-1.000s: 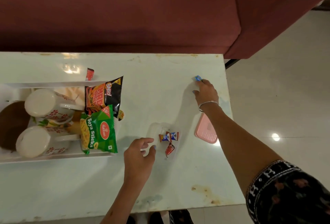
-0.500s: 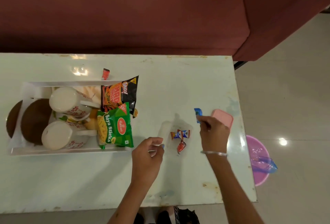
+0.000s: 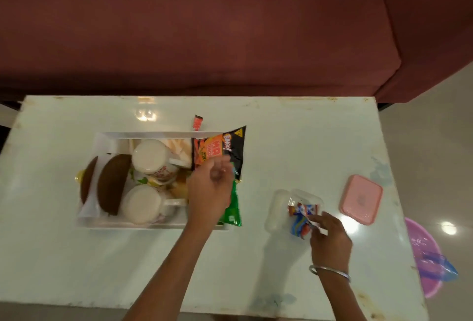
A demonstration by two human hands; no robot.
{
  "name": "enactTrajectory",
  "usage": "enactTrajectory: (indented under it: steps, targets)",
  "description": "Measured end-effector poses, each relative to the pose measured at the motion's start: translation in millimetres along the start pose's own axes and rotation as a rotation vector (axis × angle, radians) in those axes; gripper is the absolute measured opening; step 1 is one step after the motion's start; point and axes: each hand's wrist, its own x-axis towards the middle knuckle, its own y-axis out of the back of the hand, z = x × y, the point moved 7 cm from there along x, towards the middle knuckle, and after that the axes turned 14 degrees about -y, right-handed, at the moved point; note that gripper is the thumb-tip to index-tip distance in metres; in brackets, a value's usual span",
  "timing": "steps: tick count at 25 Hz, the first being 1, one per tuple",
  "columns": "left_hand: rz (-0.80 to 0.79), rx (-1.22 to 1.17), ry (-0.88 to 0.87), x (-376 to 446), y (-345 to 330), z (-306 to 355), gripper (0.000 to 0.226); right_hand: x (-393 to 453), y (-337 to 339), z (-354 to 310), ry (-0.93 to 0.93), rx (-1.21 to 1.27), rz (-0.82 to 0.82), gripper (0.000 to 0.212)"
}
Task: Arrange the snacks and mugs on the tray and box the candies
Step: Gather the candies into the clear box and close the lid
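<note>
A white tray [image 3: 102, 138] on the table holds two white mugs [image 3: 151, 156] [image 3: 142, 204], a black and orange Bingo packet [image 3: 217, 146] and a green Soya Sticks packet [image 3: 234, 208]. My left hand [image 3: 208, 190] hovers over the tray's right end, blurred, fingers loosely curled with nothing seen in them. A clear candy box [image 3: 277, 205] stands open to the right with wrapped candies [image 3: 297, 209] inside. My right hand [image 3: 330, 236] pinches a blue candy [image 3: 297, 226] at the box's near side. A red candy [image 3: 197, 122] lies on the table behind the tray.
The pink lid [image 3: 361, 199] lies right of the box near the table's right edge. Two brown curved pieces [image 3: 112, 182] fill the tray's left part. A maroon sofa [image 3: 204, 26] runs behind the table. A purple basin [image 3: 419, 251] with a blue scoop [image 3: 440, 267] sits on the floor.
My right hand picked the blue candy off the far table and brought it to the clear box. My left hand left the box and moved left over the tray.
</note>
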Motion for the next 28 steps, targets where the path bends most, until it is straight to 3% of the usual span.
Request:
enactTrajectory:
  steps: [4, 8, 11, 15, 23, 28]
  targets:
    - [0.041, 0.213, -0.112, 86, 23, -14, 0.030, 2, -5, -9, 0.056, -0.062, 0.046, 0.024]
    - [-0.192, 0.525, -0.188, 152, 3, -44, 0.046, 4, -14, -17, 0.056, -0.033, 0.009, 0.022]
    - [-0.339, 0.685, -0.089, 176, -9, -76, 0.057, 0, -20, -22, 0.056, -0.038, -0.061, 0.023]
    - [-0.397, 0.819, -0.027, 187, -15, -105, 0.043, -5, -13, -20, 0.031, -0.060, -0.039, 0.028]
    - [-0.148, 0.671, -0.088, 188, 2, -95, 0.032, -12, -8, -22, 0.036, -0.026, -0.081, 0.028]
    - [0.012, 0.163, -0.308, 131, -10, -1, 0.018, -5, 8, -23, 0.060, 0.051, -0.067, 0.027]
